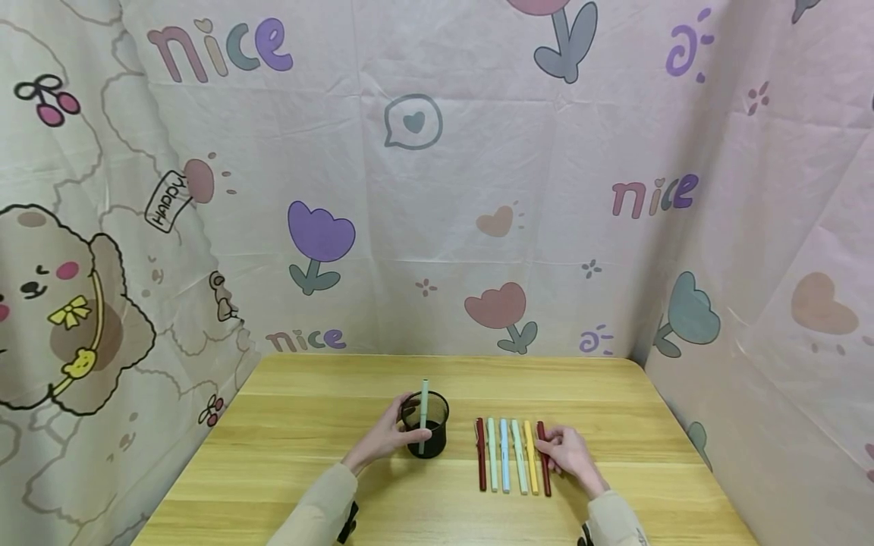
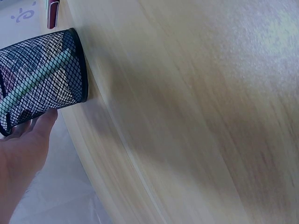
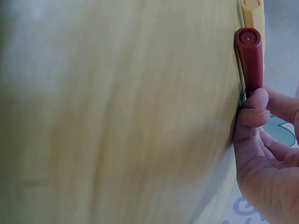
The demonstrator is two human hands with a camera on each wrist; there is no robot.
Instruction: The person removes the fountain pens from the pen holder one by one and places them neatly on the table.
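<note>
A black mesh pen cup (image 1: 425,424) stands on the wooden table (image 1: 307,470) with one pale green pen (image 1: 423,413) upright in it. My left hand (image 1: 388,440) holds the cup's side; the thumb (image 2: 43,123) lies against the mesh cup (image 2: 44,79). To the right lies a row of several pens: red (image 1: 481,453), mint, blue (image 1: 504,455), pale green, yellow (image 1: 530,457) and dark red (image 1: 544,455). My right hand (image 1: 568,453) pinches the dark red pen (image 3: 250,56) at the row's right end, fingertips (image 3: 250,109) curled round its barrel.
Patterned pink cloth walls (image 1: 437,189) close in the table at the back, left and right. The table's bare wood stretches in front of the cup and to the left (image 1: 259,455). The right table edge (image 1: 683,425) lies near the cloth.
</note>
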